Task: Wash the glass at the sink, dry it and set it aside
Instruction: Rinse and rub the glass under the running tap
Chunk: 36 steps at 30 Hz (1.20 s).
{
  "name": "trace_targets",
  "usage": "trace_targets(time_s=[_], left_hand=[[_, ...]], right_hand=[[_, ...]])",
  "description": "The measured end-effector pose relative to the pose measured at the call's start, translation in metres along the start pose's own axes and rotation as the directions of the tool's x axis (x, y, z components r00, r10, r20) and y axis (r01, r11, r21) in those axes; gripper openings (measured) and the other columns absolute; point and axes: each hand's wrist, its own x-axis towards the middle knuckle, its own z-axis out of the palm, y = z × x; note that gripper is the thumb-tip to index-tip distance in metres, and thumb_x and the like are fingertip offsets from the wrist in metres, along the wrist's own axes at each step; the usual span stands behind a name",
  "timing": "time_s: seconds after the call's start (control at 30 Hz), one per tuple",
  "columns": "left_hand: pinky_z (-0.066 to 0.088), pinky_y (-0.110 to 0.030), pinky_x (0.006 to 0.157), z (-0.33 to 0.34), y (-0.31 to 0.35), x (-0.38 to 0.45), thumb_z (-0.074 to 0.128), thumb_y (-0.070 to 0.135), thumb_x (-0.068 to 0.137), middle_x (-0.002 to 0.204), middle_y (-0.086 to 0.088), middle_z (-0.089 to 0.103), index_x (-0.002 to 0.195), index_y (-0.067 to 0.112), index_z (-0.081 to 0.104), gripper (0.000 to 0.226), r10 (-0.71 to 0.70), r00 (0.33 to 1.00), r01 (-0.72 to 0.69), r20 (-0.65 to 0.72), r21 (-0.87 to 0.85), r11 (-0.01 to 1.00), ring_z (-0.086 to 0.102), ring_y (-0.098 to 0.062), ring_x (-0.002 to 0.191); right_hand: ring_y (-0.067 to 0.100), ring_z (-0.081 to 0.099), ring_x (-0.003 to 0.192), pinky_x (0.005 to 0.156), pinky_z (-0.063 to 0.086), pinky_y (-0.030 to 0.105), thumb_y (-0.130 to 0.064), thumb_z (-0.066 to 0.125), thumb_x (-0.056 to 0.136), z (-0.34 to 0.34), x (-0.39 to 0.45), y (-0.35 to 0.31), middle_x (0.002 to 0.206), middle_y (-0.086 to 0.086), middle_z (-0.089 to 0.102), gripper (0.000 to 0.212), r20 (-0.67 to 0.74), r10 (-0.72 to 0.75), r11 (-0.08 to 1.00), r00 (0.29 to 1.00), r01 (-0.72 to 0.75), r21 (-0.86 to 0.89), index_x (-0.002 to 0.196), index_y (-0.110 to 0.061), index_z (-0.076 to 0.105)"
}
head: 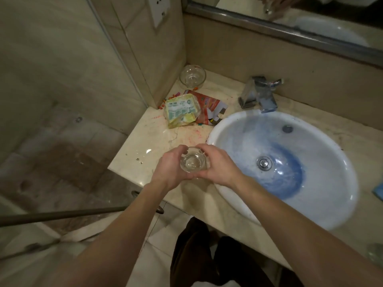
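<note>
The left hand (169,169) and right hand (215,164) both wrap around the glass (193,162) over the bench's front edge, just beside the sink (238,125); hold it tight, it may be slippery.

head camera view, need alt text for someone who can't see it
Two bare hands, left and right, hold a clear glass over the counter just left of a blue-stained white sink. Behind are crumpled wrappers, a glass bowl in the corner and a metal tap, not running.
</note>
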Motion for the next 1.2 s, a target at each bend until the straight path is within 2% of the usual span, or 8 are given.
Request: trace_targets(time_s=[0.17,0.3,0.53,0.67,0.8,0.87,1.0,1.2], left_hand=[[0.054,-0.035,0.085,-0.001,0.039,0.010,0.096,0.035,0.054,0.117,0.003,0.067,0.128,0.016,0.059,0.084,0.113,0.994,-0.113,0.000,-0.049,0.992,0.065,-0.018,0.100],[0.052,-0.030,0.072,0.007,0.068,0.017,0.088,0.034,0.049,0.098,0.006,0.069,0.111,0.022,0.064,0.068,0.189,0.982,-0.188,0.008,-0.089,0.978,0.067,-0.016,0.089],[0.040,-0.020,0.065,0.028,0.122,0.026,0.090,0.020,0.048,0.098,0.001,0.059,0.098,0.023,0.053,0.062,0.286,0.958,-0.283,0.005,-0.125,0.951,0.057,-0.012,0.084],[0.053,-0.036,0.071,0.043,0.152,0.029,0.087,0.029,0.045,0.101,0.000,0.060,0.100,0.021,0.053,0.065,0.328,0.945,-0.322,0.002,-0.187,0.928,0.062,-0.016,0.088],[0.056,-0.026,0.075,0.056,0.178,0.024,0.093,0.015,0.050,0.095,0.009,0.062,0.102,0.020,0.057,0.063,0.371,0.928,-0.345,0.018,-0.329,0.879,0.063,-0.001,0.083],[0.058,-0.027,0.082,0.066,0.185,0.025,0.094,0.012,0.054,0.099,0.008,0.065,0.105,0.023,0.057,0.065,0.393,0.919,-0.359,0.024,-0.359,0.861,0.066,-0.003,0.089],[0.057,-0.024,0.089,0.083,0.198,0.031,0.096,0.021,0.058,0.113,0.006,0.066,0.118,0.026,0.058,0.071,0.423,0.905,-0.372,0.042,-0.404,0.835,0.067,-0.006,0.100],[0.055,-0.017,0.086,0.100,0.209,0.042,0.095,0.024,0.062,0.125,0.007,0.064,0.134,0.023,0.057,0.081,0.384,0.918,-0.288,0.103,-0.492,0.822,0.065,-0.002,0.108]], right_hand=[[0.017,0.058,0.111,0.098,0.050,0.038,-0.036,0.092,0.058,-0.037,-0.013,0.014,0.124,0.000,0.057,0.089,-0.075,-0.017,0.997,0.997,0.023,0.074,0.135,-0.022,0.050],[0.017,0.059,0.109,0.096,0.051,0.042,-0.028,0.091,0.058,-0.060,-0.028,0.028,0.122,-0.003,0.055,0.086,-0.148,-0.018,0.995,0.989,0.032,0.096,0.133,-0.027,0.049],[0.014,0.059,0.113,0.097,0.051,0.041,-0.023,0.086,0.063,-0.103,-0.061,0.050,0.124,-0.006,0.062,0.080,-0.233,0.029,0.980,0.972,0.018,0.197,0.131,-0.038,0.046],[0.012,0.061,0.112,0.095,0.053,0.039,-0.015,0.085,0.066,-0.128,-0.081,0.060,0.123,-0.009,0.062,0.082,-0.270,0.064,0.974,0.961,-0.001,0.226,0.134,-0.036,0.043],[0.012,0.062,0.115,0.095,0.054,0.040,-0.021,0.092,0.061,-0.142,-0.098,0.074,0.128,-0.006,0.061,0.093,-0.313,0.104,0.955,0.944,-0.007,0.296,0.133,-0.044,0.039],[0.010,0.063,0.114,0.094,0.055,0.037,-0.022,0.094,0.056,-0.146,-0.105,0.080,0.127,-0.007,0.061,0.099,-0.338,0.134,0.944,0.932,-0.016,0.330,0.132,-0.049,0.038],[0.009,0.066,0.107,0.085,0.058,0.025,-0.018,0.095,0.057,-0.155,-0.112,0.095,0.120,-0.007,0.062,0.095,-0.402,0.181,0.918,0.898,-0.008,0.395,0.132,-0.042,0.042],[0.011,0.066,0.106,0.078,0.062,0.035,-0.018,0.093,0.058,-0.157,-0.110,0.117,0.116,-0.003,0.064,0.086,-0.457,0.270,0.871,0.848,-0.013,0.491,0.128,-0.043,0.048]])
